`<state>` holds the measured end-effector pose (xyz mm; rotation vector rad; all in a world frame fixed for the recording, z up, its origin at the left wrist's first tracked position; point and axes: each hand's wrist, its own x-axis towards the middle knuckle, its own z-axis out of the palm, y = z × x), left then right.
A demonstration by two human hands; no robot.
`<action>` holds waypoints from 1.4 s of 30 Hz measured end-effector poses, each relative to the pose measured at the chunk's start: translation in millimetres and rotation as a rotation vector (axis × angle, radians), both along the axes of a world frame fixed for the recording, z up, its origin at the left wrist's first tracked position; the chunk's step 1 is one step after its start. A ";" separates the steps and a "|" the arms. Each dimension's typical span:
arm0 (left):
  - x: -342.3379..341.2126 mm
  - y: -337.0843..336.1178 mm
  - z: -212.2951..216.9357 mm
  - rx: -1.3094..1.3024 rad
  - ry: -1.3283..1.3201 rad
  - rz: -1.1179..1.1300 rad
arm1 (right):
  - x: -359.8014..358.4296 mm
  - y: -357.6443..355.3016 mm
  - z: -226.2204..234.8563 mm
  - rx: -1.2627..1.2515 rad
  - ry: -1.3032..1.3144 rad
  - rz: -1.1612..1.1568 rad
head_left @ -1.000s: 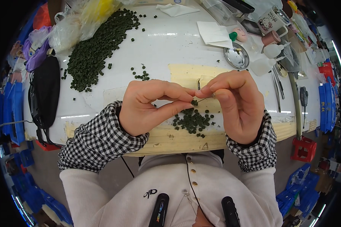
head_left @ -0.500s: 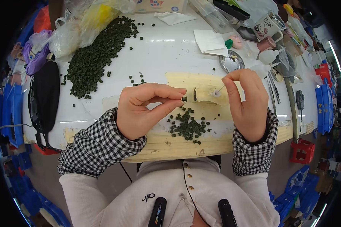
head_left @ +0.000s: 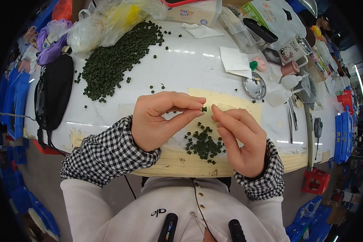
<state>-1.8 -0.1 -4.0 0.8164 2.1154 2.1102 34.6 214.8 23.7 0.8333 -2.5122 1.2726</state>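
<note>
My left hand (head_left: 159, 121) is closed, pinching a small dark green spool-shaped piece (head_left: 204, 109) between thumb and forefinger, above the table. Just to its right, my right hand (head_left: 246, 141) is closed too, its fingertips a short gap from the piece. The thin metal rod that shows in these fingers in the earlier frame cannot be made out now. Below both hands lies a small heap of the same green pieces (head_left: 205, 144). A cream-coloured sheet (head_left: 250, 105) lies behind them, partly covered by my right hand.
A large pile of green pieces (head_left: 115, 64) spreads over the far left, by plastic bags (head_left: 86, 36) and a black pouch (head_left: 58, 94). To the right are a round metal lid (head_left: 254, 85), squeeze bottles (head_left: 279, 97), tweezers (head_left: 289, 121) and a white mug (head_left: 293, 50).
My right hand has come left and nearer, from the small white cup on the cream sheet to the green piece. My left hand still holds that piece. The whole view has shifted slightly.
</note>
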 end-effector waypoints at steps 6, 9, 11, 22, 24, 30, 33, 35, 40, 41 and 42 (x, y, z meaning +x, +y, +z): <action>0.7 -0.4 -0.5 -0.007 0.011 -0.007 | 0.4 -2.6 -6.1 -0.073 -0.106 0.063; 0.0 -1.5 -0.8 -0.020 0.029 -0.020 | 0.1 -1.9 -5.4 -0.096 -0.161 0.083; 0.4 -2.5 -0.2 -0.024 0.024 -0.030 | -0.2 -1.5 -5.3 -0.105 -0.188 0.095; 3.2 -4.1 0.5 0.032 -0.053 -0.070 | -0.4 0.1 -8.1 -0.100 -0.164 0.119; 2.6 -3.6 0.9 0.034 -0.065 -0.077 | -0.7 0.5 -8.9 -0.098 -0.157 0.116; 1.9 -2.6 0.5 0.068 -0.080 -0.095 | -0.1 0.4 -4.6 -0.106 -0.185 0.092; 1.4 -3.6 0.1 0.062 -0.075 -0.098 | -0.9 1.8 -4.9 -0.109 -0.193 0.101; 0.9 -3.8 0.2 0.059 -0.069 -0.100 | -1.4 2.2 -5.0 -0.104 -0.191 0.106; 0.8 -3.9 0.4 0.060 -0.045 -0.099 | -0.7 2.1 -3.7 -0.074 -0.178 0.095; 0.8 -4.1 0.3 0.053 -0.039 -0.097 | -0.5 2.1 -3.7 -0.067 -0.170 0.094; 0.4 -4.1 -0.1 0.043 -0.024 -0.091 | -0.5 2.1 -3.3 -0.061 -0.153 0.083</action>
